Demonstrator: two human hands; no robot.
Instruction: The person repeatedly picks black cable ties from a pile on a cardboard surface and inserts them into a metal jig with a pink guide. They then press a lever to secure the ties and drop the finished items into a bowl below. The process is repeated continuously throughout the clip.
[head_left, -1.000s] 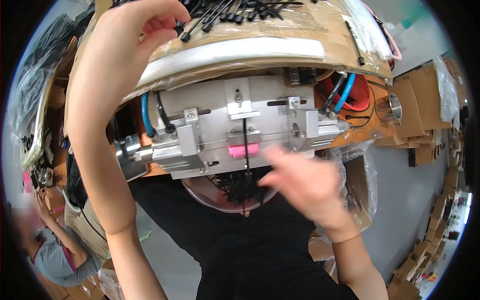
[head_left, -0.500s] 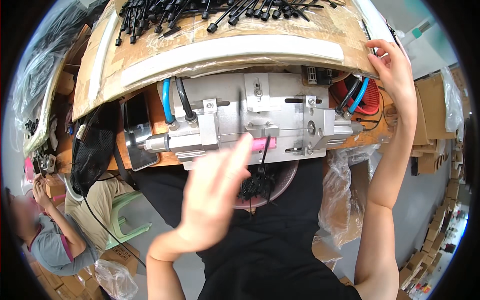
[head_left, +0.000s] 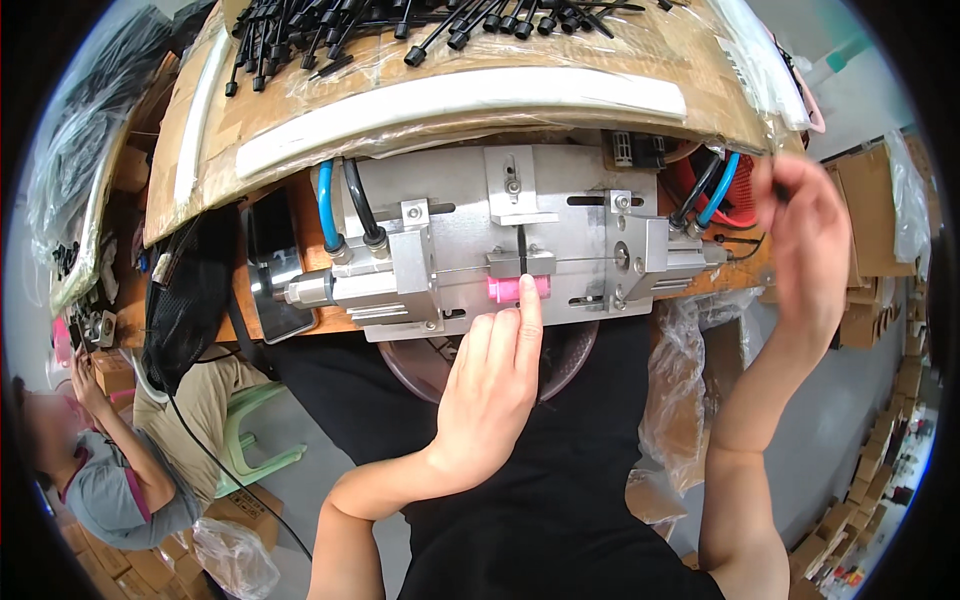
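My left hand (head_left: 490, 385) is over the front of a metal clamping fixture (head_left: 462, 225), its index finger stretched out and the other fingers bent. That fingertip touches the near end of a thin black plastic piece (head_left: 522, 245), which lies across the small central metal block (head_left: 500, 264). Right beside the fingertip is a pink block (head_left: 507, 290). The left thumb is hidden. My right hand (head_left: 805, 240), smeared by motion, is in the air right of the fixture, near a red basket (head_left: 740, 190). A dark spot shows between its fingers, too blurred to name.
Many black capped plastic stems (head_left: 330, 30) lie on a cardboard-covered shelf (head_left: 400, 85) above the fixture. Blue and black hoses (head_left: 327, 205) join its cylinders. A round basin (head_left: 565, 365) sits below the front edge. A phone (head_left: 275, 260) lies at left; another person (head_left: 125, 470) sits beyond.
My left hand has moved right, its fingertip now on a black piece at the central block. A black piece above the basin is gone from view. My right hand has left the shelf's edge, moving nearer.
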